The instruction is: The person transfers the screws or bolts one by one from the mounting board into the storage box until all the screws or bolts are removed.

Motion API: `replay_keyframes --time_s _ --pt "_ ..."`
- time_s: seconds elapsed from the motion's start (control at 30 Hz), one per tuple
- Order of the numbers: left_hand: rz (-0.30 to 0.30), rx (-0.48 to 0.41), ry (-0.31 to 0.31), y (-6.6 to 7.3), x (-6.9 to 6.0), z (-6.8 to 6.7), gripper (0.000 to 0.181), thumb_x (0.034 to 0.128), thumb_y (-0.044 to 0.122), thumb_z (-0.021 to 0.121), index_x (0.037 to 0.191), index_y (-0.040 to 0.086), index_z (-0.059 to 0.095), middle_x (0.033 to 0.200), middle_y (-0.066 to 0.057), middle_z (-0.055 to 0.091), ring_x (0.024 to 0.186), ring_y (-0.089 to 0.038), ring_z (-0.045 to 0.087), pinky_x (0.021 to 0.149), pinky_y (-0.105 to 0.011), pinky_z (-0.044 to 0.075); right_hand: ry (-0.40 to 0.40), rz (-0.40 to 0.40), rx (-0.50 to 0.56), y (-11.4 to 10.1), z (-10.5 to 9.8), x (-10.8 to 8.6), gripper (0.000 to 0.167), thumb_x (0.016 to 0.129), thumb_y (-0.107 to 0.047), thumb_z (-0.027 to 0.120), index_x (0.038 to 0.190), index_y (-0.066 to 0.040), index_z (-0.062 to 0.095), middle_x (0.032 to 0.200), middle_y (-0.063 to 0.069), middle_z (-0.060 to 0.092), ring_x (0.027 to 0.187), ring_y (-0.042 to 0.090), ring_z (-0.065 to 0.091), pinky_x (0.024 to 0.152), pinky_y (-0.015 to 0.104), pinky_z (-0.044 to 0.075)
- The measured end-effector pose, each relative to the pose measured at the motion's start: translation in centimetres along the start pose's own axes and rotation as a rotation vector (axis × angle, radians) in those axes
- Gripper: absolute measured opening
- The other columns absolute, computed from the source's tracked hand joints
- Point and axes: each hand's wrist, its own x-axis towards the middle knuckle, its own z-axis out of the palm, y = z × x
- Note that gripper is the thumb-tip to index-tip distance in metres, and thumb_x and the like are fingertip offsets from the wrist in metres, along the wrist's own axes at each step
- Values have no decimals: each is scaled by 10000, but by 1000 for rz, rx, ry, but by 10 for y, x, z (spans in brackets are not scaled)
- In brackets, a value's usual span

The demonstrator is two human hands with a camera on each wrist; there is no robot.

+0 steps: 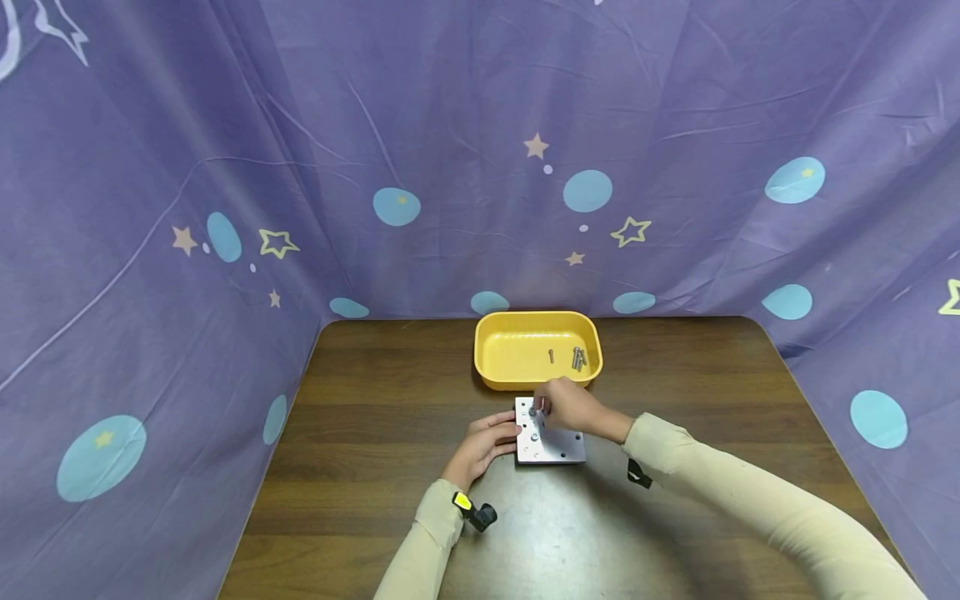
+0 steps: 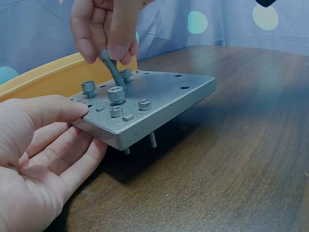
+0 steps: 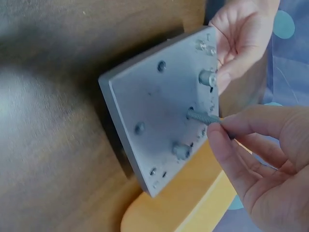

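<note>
Left hand grips metal plate by its left edge, plate over table just in front of yellow tray holding loose bolts, seated bolts standing in plate, right hand pinching a tilted bolt, tip at a hole.

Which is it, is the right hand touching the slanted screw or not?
Touching: the right wrist view shows the right hand pinching the slanted screw by the end pointing away from the metal plate.

Bolt I pinch: threaded metal. Plate: smooth, satin metal. Bin: glossy plastic. Tabletop: sheened wood grain. Curtain: matt cloth.
</note>
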Motion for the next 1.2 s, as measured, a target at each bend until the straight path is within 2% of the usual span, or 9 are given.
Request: replay_keyframes --time_s 0.27,0.47,0.57,0.63,0.8,0.93,1.03,1.13,1.2 --pt "4 -4 0 -1 0 0 505 934 31 692 1407 -66 545 1079 -55 739 989 -155 686 882 -341 613 3 -25 -43 1 -22 7 133 729 112 723 813 14 757 778 86 748 695 126 672 641 234 583" --pt "8 -16 -6 -2 2 0 501 929 17 692 1400 -72 548 1026 -25 740 960 -143 687 863 -341 618 31 -61 -61 4 -46 18 144 764 120 722 765 -20 758 775 88 756 729 156 708 746 364 630" --pt "10 -23 -9 -2 2 0 505 924 1 688 1401 -81 542 1004 -17 740 945 -139 687 853 -340 619 44 -80 -61 5 -60 25 155 784 137 697 758 -3 758 802 133 764 748 177 706 746 384 627" --pt "11 -20 -9 -1 1 0 504 926 1 686 1401 -81 541 996 -13 739 938 -138 686 846 -335 619 59 -86 -65 5 -70 31 177 784 154 681 760 1 767 818 154 769 719 164 690 689 350 615" --pt "-5 -16 6 0 0 0 499 925 17 697 1398 -61 558 1019 -28 735 944 -143 688 842 -328 619 69 -62 -87 6 -88 49 252 796 168 638 668 -30 727 678 92 719 573 73 443 599 243 433" --pt "-8 -16 9 1 -1 0 499 922 19 704 1396 -51 566 1043 -45 731 951 -150 693 851 -334 620 61 -28 -109 12 -95 64 373 785 187 578 534 -84 527 504 -24 428 543 82 248 562 243 256" --pt "-6 -27 4 1 -1 1 500 918 9 703 1393 -58 565 1034 -45 731 945 -152 693 849 -337 620 58 2 -134 22 -96 74 426 770 191 542 523 -127 402 524 -58 266 535 77 177 553 237 200" --pt "-4 -36 2 0 0 1 501 915 0 701 1391 -68 563 1019 -42 731 940 -154 693 842 -337 621 50 45 -126 33 -97 81 416 759 186 533 508 -123 412 511 -56 290 529 74 200 557 244 215" --pt "1 -35 1 -1 0 1 500 915 1 699 1390 -72 561 1017 -44 733 938 -158 696 841 -338 623 32 67 -138 42 -97 87 379 766 162 551 496 -91 469 501 -29 370 516 79 272 546 241 276"
